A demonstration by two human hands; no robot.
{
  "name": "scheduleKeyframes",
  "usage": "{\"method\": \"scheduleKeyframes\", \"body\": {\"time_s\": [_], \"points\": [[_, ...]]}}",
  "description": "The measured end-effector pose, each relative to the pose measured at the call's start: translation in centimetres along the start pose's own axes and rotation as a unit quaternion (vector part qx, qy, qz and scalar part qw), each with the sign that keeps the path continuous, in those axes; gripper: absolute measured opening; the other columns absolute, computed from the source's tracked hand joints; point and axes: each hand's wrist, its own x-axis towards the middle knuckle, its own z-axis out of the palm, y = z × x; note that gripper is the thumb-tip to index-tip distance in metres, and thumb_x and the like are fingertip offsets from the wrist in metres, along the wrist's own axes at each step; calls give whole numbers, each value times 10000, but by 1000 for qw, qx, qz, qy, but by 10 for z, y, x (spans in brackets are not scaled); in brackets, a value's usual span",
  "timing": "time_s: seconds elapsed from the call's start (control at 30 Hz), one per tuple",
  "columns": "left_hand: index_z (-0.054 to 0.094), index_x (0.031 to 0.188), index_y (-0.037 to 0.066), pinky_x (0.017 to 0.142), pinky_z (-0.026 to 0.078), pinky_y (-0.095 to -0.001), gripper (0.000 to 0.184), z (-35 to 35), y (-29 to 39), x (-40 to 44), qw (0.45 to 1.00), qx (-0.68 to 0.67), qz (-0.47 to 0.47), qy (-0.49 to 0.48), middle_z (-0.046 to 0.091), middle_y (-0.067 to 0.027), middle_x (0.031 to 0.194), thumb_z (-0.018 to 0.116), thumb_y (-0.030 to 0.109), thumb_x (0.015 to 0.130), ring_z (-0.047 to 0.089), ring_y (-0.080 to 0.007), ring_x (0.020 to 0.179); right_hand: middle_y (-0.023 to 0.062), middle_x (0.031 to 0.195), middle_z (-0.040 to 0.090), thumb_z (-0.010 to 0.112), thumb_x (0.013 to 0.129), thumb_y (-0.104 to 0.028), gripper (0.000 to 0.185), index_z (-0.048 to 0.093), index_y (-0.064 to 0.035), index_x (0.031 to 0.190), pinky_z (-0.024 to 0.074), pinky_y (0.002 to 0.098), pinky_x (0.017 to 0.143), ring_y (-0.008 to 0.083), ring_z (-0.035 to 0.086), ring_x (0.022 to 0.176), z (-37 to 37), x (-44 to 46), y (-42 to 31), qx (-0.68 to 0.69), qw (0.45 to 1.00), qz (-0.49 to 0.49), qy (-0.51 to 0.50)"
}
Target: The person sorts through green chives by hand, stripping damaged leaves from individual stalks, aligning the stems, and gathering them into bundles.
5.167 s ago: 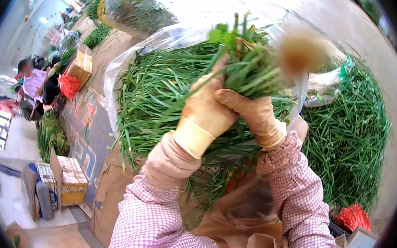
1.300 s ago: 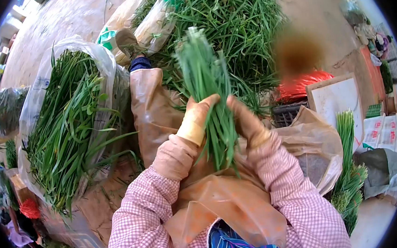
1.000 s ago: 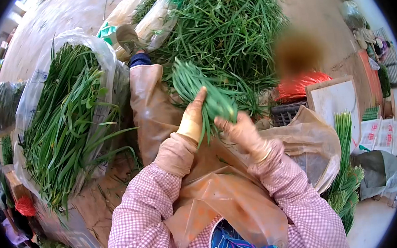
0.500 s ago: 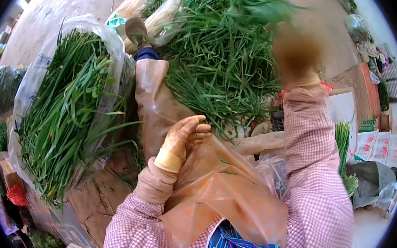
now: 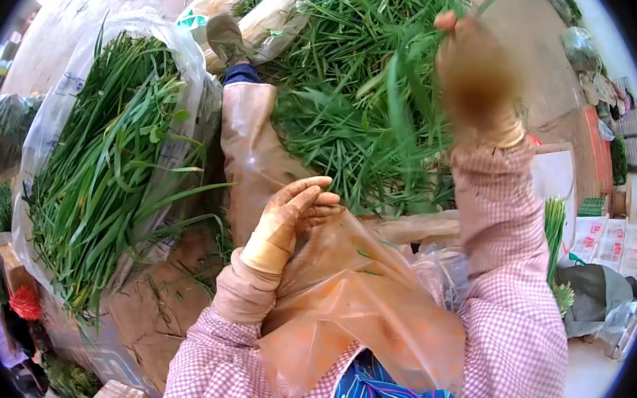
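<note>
My left hand (image 5: 294,216), in a stained thin glove, hovers over the plastic apron (image 5: 341,294) on my lap. Its fingers are stretched out side by side with nothing in them. My right hand (image 5: 476,67) is raised at the right edge of a big heap of loose garlic chives (image 5: 360,151). Most of that hand is smeared by blur; only fingertips show sharply. Blurred green blades (image 5: 400,95) hang beside the fingertips, and a few stick out above them, so the hand appears closed on some chives.
A clear plastic bag (image 5: 52,138) full of long chives (image 5: 107,171) stands at my left on cardboard. My shoe (image 5: 225,38) lies between bag and heap. Another plastic bag (image 5: 275,34) of greens is at the back. At right are upright chives (image 5: 555,233) and a grey-green cloth (image 5: 591,290).
The blades by my right hand have swung from above the heap down and toward me, hanging blurred over it. My left hand has barely moved. The view has shifted slightly.
</note>
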Motion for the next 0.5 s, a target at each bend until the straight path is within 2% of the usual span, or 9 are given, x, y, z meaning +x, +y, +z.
{"method": "scheduleKeyframes", "body": {"time_s": [0.1,0.13,0.17,0.23,0.27,0.3,0.37,0.4,0.5], "points": [[506,1243,-11,828,533,-326,380,-4,-3,3,999,-29,32,2,665,-136,999,527,218,940,654,-239,932,28,1063,609,540,930,-272,280,550,-107,1156,491,301,882,168,601,950,-4,32,-33,27,992,-112,52],[506,1243,-11,828,533,-326,380,-3,-5,2,999,-35,30,4,665,-136,999,527,218,940,654,-239,932,37,945,643,510,948,-224,235,569,-59,1105,458,331,834,170,612,900,0,40,-42,103,973,-203,-22],[505,1242,-15,831,533,-332,380,-3,-4,1,998,-42,42,-1,664,-138,1001,526,216,941,654,-244,935,51,1044,618,541,933,-250,294,543,-78,1171,429,339,923,185,582,994,-21,49,-7,-159,958,-228,-69],[502,1239,-23,836,532,-351,379,-8,-3,2,996,-51,67,-9,662,-140,1006,525,209,939,652,-251,939,104,1152,595,611,883,-329,463,503,-68,1250,420,354,983,212,563,1069,-9,38,37,-297,951,-14,-80],[502,1239,-23,836,532,-351,379,-8,0,-1,996,-52,66,-7,662,-140,1006,525,209,939,652,-251,939,144,1161,597,650,849,-382,562,489,-39,1264,440,360,955,224,573,1050,33,12,36,-165,962,214,-46],[516,1230,-11,838,522,-333,360,-5,5,-6,996,-39,74,6,661,-126,1010,528,201,938,650,-227,930,179,1283,526,720,768,-415,715,445,-57,1323,405,365,1005,261,536,1140,50,-19,56,-161,943,264,-121],[528,1220,-6,849,507,-317,337,-7,9,-10,996,-17,84,28,658,-123,1021,530,170,933,644,-213,937,223,1388,397,732,732,-433,885,285,-145,1440,326,407,1067,330,409,1279,86,-83,173,-377,863,188,-280],[528,1220,-6,849,507,-317,337,-8,10,-13,996,-16,82,36,658,-123,1021,530,170,933,644,-213,937,226,1458,285,737,711,-375,946,201,-188,1468,246,509,1086,386,299,1338,118,-100,172,-445,780,245,-367],[514,1236,-26,863,503,-333,354,-13,13,-18,995,-18,91,23,650,-142,1035,532,131,919,633,-238,973,200,1482,252,702,715,-336,918,189,-209,1466,178,629,1054,420,241,1352,180,-164,246,-594,718,92,-351]]}}
